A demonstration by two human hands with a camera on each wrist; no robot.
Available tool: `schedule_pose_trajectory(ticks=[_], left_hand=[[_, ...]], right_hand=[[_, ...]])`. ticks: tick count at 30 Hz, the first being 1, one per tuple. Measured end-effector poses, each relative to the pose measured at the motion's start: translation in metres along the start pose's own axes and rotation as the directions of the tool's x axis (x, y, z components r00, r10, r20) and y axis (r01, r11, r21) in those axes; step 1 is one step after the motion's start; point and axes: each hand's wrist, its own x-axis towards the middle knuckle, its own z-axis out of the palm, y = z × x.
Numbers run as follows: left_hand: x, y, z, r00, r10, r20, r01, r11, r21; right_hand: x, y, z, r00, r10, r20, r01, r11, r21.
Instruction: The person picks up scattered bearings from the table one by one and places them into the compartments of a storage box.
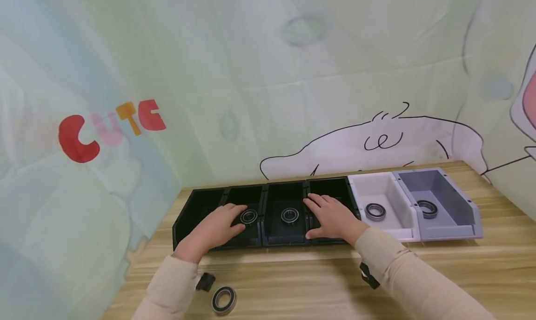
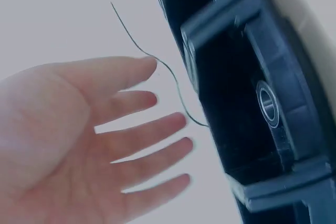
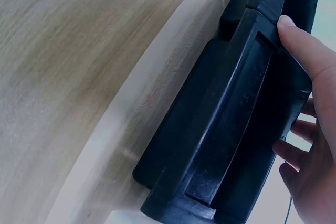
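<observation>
My left hand (image 1: pixel 218 228) hovers with fingers spread over the black bins at the left, holding nothing. A ball bearing (image 1: pixel 249 223) lies in the bin beneath its fingertips. In the neighbouring black bin (image 1: pixel 276 235) sits another bearing (image 1: pixel 290 221). My right hand (image 1: pixel 332 217) is over the rightmost black bin, its fingers stretched toward the left divider. In the right wrist view the thumb (image 3: pixel 299 43) rests at the bin's rim, and the other fingers lie beyond the far edge. No bearing shows in this hand.
To the right stand a white bin (image 1: pixel 404 213) and a grey bin (image 1: pixel 454 203), each with a bearing in it. One more bearing (image 1: pixel 215 302) lies on the wooden table (image 1: pixel 293 287) in front of the left forearm. A printed cloth (image 1: pixel 251 78) hangs behind the bins.
</observation>
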Motion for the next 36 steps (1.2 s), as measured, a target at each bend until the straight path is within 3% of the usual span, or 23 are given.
schedule_pose_trajectory(ticks=[3, 6, 10, 11, 16, 23, 30, 36], left_hand=[[-0.037, 0.007, 0.012, 0.999, 0.051, 0.008, -0.051, 0.998, -0.043], [-0.068, 0.008, 0.031, 0.993, 0.081, 0.083, -0.071, 0.991, -0.110], [-0.090, 0.000, 0.056, 0.979, 0.029, 0.204, 0.011, 0.981, -0.194], [-0.093, -0.002, 0.060, 0.974, 0.006, 0.227, 0.043, 0.977, -0.210], [-0.095, -0.004, 0.073, 0.975, -0.035, 0.221, 0.086, 0.971, -0.225], [-0.101, -0.016, 0.089, 0.990, 0.014, 0.141, 0.025, 0.962, -0.272], [-0.099, -0.013, 0.091, 0.983, -0.026, 0.183, 0.075, 0.960, -0.268], [-0.097, -0.009, 0.089, 0.993, -0.024, 0.118, 0.054, 0.965, -0.256]], right_hand=[[0.000, 0.000, 0.002, 1.000, 0.016, 0.001, -0.016, 1.000, 0.000], [0.000, 0.000, 0.004, 1.000, 0.012, -0.004, -0.012, 1.000, 0.008], [0.001, 0.001, 0.005, 1.000, 0.005, -0.017, -0.005, 1.000, 0.017], [0.000, 0.001, 0.004, 1.000, 0.010, -0.020, -0.009, 1.000, 0.017], [-0.003, 0.006, 0.002, 1.000, 0.028, -0.013, -0.028, 1.000, 0.006], [-0.005, -0.002, 0.009, 1.000, 0.005, -0.009, -0.005, 0.999, 0.047], [-0.003, -0.003, 0.010, 1.000, 0.004, -0.003, -0.004, 1.000, 0.024], [-0.001, 0.000, 0.005, 1.000, 0.004, -0.009, -0.004, 1.000, 0.015]])
